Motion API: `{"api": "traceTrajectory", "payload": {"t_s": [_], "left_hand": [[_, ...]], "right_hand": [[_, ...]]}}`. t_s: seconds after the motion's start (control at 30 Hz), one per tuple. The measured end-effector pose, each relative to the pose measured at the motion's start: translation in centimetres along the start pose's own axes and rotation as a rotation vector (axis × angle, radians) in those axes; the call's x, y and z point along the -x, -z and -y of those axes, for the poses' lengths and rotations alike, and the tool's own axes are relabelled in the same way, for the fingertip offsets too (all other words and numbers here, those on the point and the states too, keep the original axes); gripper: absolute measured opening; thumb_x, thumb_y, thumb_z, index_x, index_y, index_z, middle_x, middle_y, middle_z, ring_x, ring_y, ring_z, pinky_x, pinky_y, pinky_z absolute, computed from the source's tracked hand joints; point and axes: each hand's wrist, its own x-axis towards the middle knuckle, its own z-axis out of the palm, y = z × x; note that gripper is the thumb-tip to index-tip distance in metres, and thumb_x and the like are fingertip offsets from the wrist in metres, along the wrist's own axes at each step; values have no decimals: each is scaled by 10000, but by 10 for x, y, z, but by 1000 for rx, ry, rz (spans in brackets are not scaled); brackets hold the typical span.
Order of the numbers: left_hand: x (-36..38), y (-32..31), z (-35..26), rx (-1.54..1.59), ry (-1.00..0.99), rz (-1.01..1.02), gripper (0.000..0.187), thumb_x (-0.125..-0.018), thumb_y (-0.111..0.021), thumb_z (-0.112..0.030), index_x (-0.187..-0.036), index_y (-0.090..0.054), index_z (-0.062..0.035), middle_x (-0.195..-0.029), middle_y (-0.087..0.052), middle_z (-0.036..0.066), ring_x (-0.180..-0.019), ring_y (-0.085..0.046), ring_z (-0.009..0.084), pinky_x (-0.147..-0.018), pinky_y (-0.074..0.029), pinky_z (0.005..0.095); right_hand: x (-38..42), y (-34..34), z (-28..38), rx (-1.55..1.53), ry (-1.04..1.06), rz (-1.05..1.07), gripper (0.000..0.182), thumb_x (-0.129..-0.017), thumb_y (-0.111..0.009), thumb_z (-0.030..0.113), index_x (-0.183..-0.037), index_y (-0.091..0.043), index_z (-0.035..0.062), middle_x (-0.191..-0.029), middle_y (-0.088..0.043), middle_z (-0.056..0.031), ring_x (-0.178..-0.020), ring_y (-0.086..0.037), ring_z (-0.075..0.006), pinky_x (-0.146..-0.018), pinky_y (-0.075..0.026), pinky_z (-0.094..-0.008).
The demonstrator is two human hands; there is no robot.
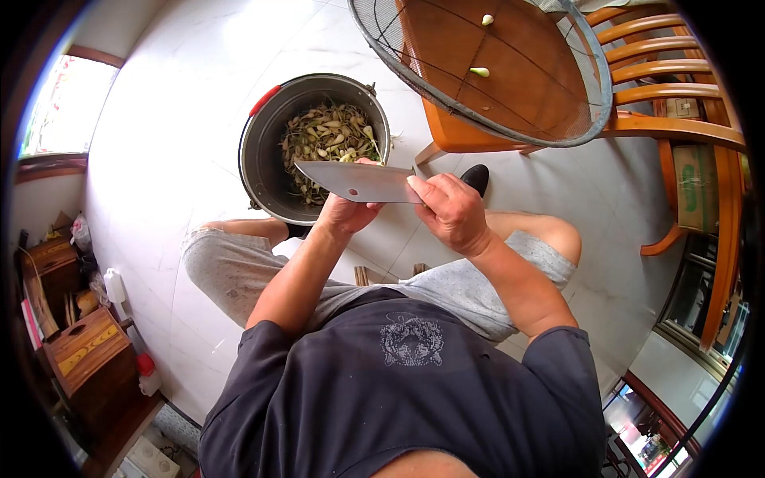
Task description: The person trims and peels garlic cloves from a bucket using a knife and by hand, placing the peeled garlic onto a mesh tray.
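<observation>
My right hand (454, 209) is wrapped around the handle of a broad-bladed kitchen knife (370, 182), its blade pointing left. Behind the blade, my left hand (344, 213) is closed, with its fingers partly covered by the metal. Whatever it pinches is hidden, though thin stalks show just above the blade. Both hands are over the near right rim of a metal bucket (253, 171) with a red grip on its handle. Inside the bucket lies a heap of pale small bulbs (331, 134) with roots and dry stems.
A round mesh sieve (550, 119) rests on a wooden chair (458, 135) at the upper right. Two white bulbs (480, 72) lie in it. Wooden boxes (92, 346) stand at the left wall. A cardboard box (696, 187) is by the chair legs.
</observation>
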Motion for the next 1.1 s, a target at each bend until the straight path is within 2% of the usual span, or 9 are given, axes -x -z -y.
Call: {"api": "traceTrajectory", "payload": {"t_s": [0.1, 0.2, 0.33, 0.63, 0.73, 0.83, 0.93, 1.03, 1.1], "left_hand": [[2, -3, -4, -47, 18, 15, 177, -861, -636, -161, -1006, -588, -70, -825, -603, 73, -600, -493, 107, -507, -395, 209], [3, -5, -11, -37, 65, 117, 186, -874, -607, -91, -1047, -567, -39, -844, -582, 91, -627, -483, 114, -506, -388, 210], [7, -15, -22, -55, 91, 88, 240, -886, -594, -80, -1114, -553, -18, -879, -580, 108, -667, -505, 121, -533, -408, 222], [-1, -34, -13, -72, 13, -295, 222, -887, -569, -53, -1107, -557, -25, -963, -605, 95, -777, -572, 155, -689, -471, 269], [-5, 1, -11, -55, -60, -208, 222, -885, -570, -58, -1104, -553, -23, -947, -597, 78, -773, -558, 148, -717, -470, 277], [-4, 4, -10, -4, -57, -271, 271, -877, -550, -44, -1145, -520, -11, -928, -587, 74, -750, -548, 146, -702, -466, 275], [-4, -8, -11, -34, -67, -303, 265, -878, -531, -38, -1140, -505, -4, -911, -586, 78, -752, -553, 150, -698, -472, 274], [-3, -7, -10, -57, -67, -320, 214, -879, -533, -46, -1088, -508, -6, -893, -592, 85, -759, -573, 160, -692, -488, 274], [-2, -8, -9, -64, -61, -343, 183, -878, -544, -54, -1053, -513, -10, -890, -600, 92, -763, -589, 167, -684, -500, 272]], "right_hand": [[6, 2, 0, -10, -118, 49, 280, -729, -657, 38, -1008, -625, 36, -767, -597, -110, -681, -587, -287, -612, -484, -356], [18, -2, -20, 37, -513, 243, 308, -755, -621, 145, -1058, -630, 91, -803, -593, -123, -744, -599, -313, -650, -488, -400], [21, 10, -18, -42, -650, 175, 224, -787, -578, 152, -976, -653, 58, -834, -634, -178, -778, -608, -353, -698, -483, -421], [14, 13, -14, -217, -703, 67, 223, -796, -587, 137, -959, -647, -4, -757, -631, -202, -692, -629, -329, -652, -492, -358], [9, 15, -7, -289, -749, 94, 237, -804, -641, 140, -984, -644, -14, -729, -636, -112, -649, -593, -162, -644, -479, -282], [10, 9, -7, -309, -683, 41, 226, -806, -646, 116, -981, -638, -26, -744, -631, -102, -650, -577, -145, -635, -471, -270], [7, 10, -3, -349, -629, 41, 220, -804, -649, 96, -983, -632, -31, -773, -629, -107, -660, -577, -146, -633, -469, -268], [6, 8, 0, -342, -606, 21, 205, -788, -637, 97, -972, -642, 8, -796, -629, -155, -673, -625, -262, -631, -485, -317], [7, 4, 0, -301, -536, -6, 201, -785, -641, 91, -973, -642, 18, -783, -622, -145, -666, -616, -267, -620, -483, -323]]}}
